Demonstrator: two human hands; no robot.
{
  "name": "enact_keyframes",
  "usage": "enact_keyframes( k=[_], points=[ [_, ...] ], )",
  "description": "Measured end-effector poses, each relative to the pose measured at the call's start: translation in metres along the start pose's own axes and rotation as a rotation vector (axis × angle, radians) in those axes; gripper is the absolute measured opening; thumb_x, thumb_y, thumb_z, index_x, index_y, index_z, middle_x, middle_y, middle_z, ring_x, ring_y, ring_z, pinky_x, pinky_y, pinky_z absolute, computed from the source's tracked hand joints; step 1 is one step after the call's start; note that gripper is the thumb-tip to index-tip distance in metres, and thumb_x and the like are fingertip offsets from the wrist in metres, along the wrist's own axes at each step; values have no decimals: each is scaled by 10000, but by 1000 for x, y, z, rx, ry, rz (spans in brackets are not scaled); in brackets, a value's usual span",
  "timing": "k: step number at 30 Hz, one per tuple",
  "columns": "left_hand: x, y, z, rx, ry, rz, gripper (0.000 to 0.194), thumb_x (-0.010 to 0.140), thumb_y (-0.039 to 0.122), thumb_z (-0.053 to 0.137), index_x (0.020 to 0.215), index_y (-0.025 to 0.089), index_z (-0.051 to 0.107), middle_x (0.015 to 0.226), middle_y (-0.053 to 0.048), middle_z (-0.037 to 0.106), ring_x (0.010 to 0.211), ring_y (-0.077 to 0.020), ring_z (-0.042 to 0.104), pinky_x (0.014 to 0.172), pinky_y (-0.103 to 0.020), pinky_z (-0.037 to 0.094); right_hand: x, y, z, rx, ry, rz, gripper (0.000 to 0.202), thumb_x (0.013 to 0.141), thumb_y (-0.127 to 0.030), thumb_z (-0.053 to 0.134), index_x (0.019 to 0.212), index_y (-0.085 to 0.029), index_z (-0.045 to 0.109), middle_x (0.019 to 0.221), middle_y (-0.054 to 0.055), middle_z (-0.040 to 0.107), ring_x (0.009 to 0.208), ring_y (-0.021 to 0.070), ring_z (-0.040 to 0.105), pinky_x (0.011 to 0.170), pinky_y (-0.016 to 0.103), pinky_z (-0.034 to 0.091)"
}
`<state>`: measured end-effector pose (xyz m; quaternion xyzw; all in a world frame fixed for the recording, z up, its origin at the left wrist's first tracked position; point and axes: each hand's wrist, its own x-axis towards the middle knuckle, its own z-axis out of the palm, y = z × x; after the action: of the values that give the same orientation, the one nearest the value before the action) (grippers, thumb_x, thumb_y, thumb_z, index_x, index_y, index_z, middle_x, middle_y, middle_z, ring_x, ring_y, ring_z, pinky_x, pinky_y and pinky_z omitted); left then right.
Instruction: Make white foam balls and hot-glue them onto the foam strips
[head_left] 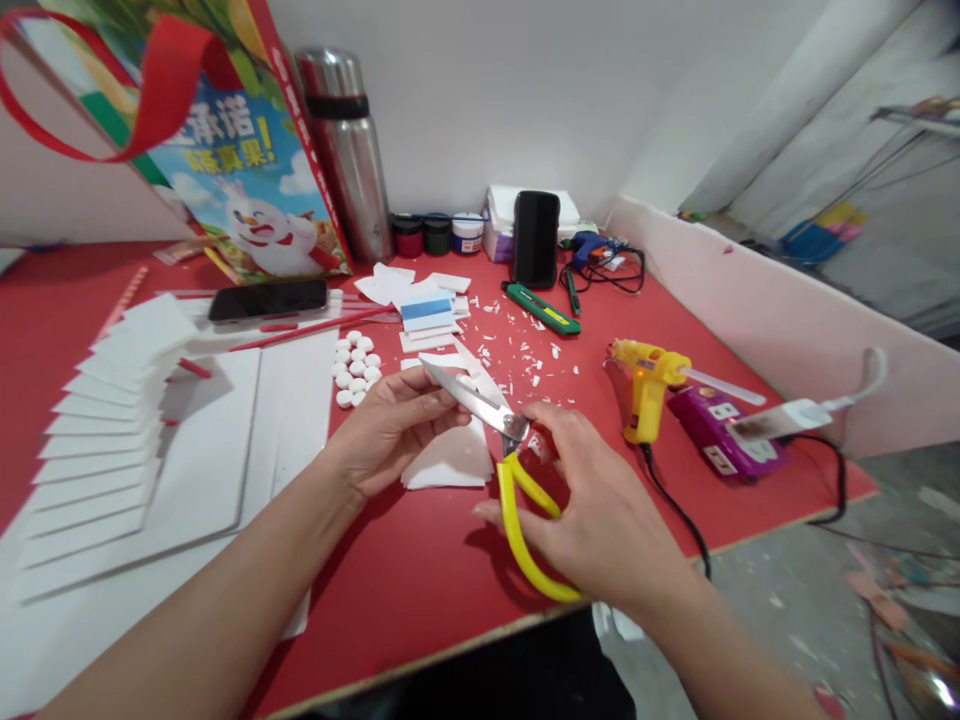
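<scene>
Yellow-handled scissors [517,500] point up and left over the red table, their blades parted. My right hand [592,500] is around them, its forefinger by the pivot and its thumb at the handles. Close to the blade tip, my left hand [397,420] is closed in a pinch; what lies between its fingertips is too small to make out. Below the blades rests a stack of white paper pieces [450,460]. Round white pellets [356,368] are grouped just beyond my left hand. White scraps [525,350] are scattered behind the scissors.
Fanned white cards [97,450] and white boards [214,430] cover the left of the red table [390,590]. A yellow glue gun [646,390] with its cord and a purple box [724,435] stand right. Behind are a green cutter [541,308], phone [535,240], flask [349,160] and bag [255,200].
</scene>
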<state>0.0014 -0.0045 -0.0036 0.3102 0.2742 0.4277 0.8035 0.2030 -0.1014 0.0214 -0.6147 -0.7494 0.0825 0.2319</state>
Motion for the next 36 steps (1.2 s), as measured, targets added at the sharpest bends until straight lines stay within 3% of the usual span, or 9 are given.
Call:
enact_keyframes(
  k=[7,12,15,20,23,26,29,36],
  points=[
    [1,1,0,-1,-24,-1,175,720,137,885,863,104,790,784,-54,771,677,-114,716,714,-199,590,-2,6,6,2,23,-30,721,852,-575,740,1386,-164,483,1255,191,683,1067,332,717,821,433,619],
    [2,0,-3,9,-36,-2,144,761,128,852,890,100,792,797,-60,772,694,-107,721,724,-184,590,-3,8,5,-19,21,-56,585,903,-445,715,1367,-161,499,1230,183,694,1027,324,726,782,426,621],
    [2,0,-3,15,-35,-6,127,772,118,839,886,94,788,783,-61,768,688,-102,720,720,-174,590,-2,9,5,1,8,-41,566,911,-445,707,1358,-161,506,1208,178,706,1012,327,732,768,422,619],
    [1,1,0,-18,6,-36,137,741,105,857,851,106,775,725,-56,755,668,-113,724,692,-178,600,-4,9,6,72,4,12,463,945,-458,665,1306,-200,532,1171,137,719,1003,304,728,820,410,598],
    [1,2,2,-41,30,-42,175,731,89,857,883,118,777,778,-50,761,692,-116,731,697,-184,610,-4,11,3,216,-8,137,417,926,-460,696,1244,-237,545,1074,77,715,891,236,718,771,338,585],
    [1,4,2,-61,56,-42,230,723,75,851,934,136,782,853,-57,769,732,-117,736,711,-180,612,-5,17,-1,346,84,250,436,916,-465,705,1253,-249,533,985,44,678,796,193,679,704,297,559],
    [1,5,2,-87,71,-55,226,703,63,856,905,134,785,834,-50,760,743,-117,736,715,-169,611,-4,23,-5,338,159,268,489,883,-465,738,1271,-249,534,1025,57,652,851,206,659,737,316,540],
    [2,5,2,-89,79,-98,279,682,15,849,944,92,791,843,-44,748,678,-72,686,682,-142,595,-4,24,-5,333,106,281,467,892,-478,714,1264,-265,528,1024,43,637,811,194,632,710,314,525]
  ],
)
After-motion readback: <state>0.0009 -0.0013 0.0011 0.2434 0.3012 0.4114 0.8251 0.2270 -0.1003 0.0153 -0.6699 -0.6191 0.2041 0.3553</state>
